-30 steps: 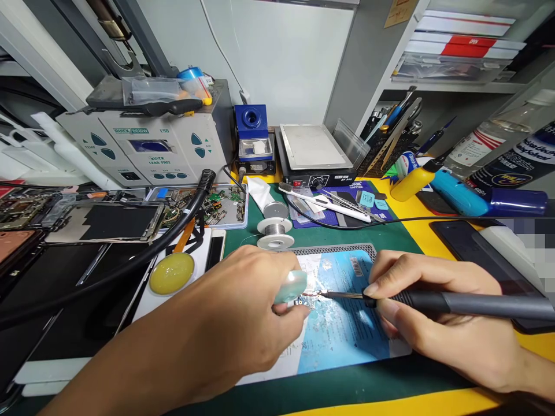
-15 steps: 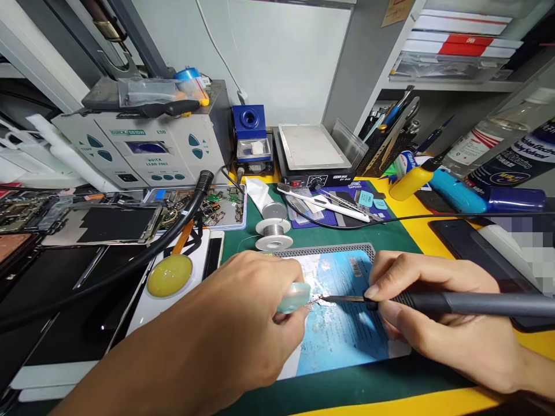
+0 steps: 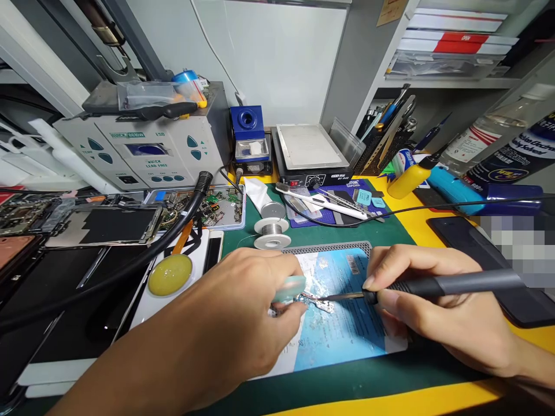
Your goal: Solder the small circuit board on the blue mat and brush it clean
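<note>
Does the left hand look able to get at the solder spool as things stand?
Probably yes: the spool stands just beyond the left hand on the green mat, with nothing visible blocking the way. But that hand grips a pale green piece, so it would likely have to let go first.

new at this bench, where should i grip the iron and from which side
Probably by the ribbed black grip, coming from the right: the iron has its thin metal shaft pointing left towards the small part and its handle running right. The grip is thicker than the shaft, so should hold steadier. The right hand pinches near its front end.
</note>
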`<state>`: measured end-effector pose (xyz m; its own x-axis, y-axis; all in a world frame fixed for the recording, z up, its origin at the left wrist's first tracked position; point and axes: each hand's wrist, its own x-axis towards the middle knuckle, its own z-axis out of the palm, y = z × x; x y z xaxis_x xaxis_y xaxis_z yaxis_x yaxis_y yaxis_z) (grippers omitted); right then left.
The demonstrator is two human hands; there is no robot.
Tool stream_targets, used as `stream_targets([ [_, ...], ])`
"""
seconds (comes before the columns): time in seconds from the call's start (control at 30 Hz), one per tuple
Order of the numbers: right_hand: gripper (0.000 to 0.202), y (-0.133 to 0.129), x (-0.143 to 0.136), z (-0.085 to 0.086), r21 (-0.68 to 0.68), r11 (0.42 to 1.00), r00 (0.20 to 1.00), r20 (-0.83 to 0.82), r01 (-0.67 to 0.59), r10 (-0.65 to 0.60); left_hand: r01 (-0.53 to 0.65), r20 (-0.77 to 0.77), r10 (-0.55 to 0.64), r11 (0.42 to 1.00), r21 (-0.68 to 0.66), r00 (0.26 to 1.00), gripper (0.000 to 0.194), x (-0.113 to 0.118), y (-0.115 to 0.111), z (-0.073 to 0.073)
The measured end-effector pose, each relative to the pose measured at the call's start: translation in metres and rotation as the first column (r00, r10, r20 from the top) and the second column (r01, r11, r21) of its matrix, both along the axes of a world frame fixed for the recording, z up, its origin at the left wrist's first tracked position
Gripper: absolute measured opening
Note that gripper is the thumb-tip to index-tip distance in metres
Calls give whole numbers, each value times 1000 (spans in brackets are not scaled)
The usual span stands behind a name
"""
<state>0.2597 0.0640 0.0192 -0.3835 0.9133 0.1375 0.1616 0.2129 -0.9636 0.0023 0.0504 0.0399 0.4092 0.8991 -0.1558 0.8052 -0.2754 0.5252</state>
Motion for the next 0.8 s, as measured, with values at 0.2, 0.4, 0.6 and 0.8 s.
stream_targets([
  [0.2, 19, 1, 2, 0, -40, 999, 999, -49, 15, -17, 28, 27, -29, 998, 54, 999, 10, -3, 1, -2],
  [0.4, 25, 3, -2, 2, 76, 997, 999, -10, -29, 30, 42, 41, -45, 998, 56, 998, 10, -1, 2, -3],
  [0.6, 24, 3, -2, 3, 76, 997, 1000, 24, -22, 20, 32, 14, -32, 999, 26, 999, 13, -1, 3, -4],
  [0.8, 24, 4, 1, -1, 19, 999, 999, -10, -37, 37, 59, 26, -60, 997, 53, 998, 15, 3, 5, 3],
])
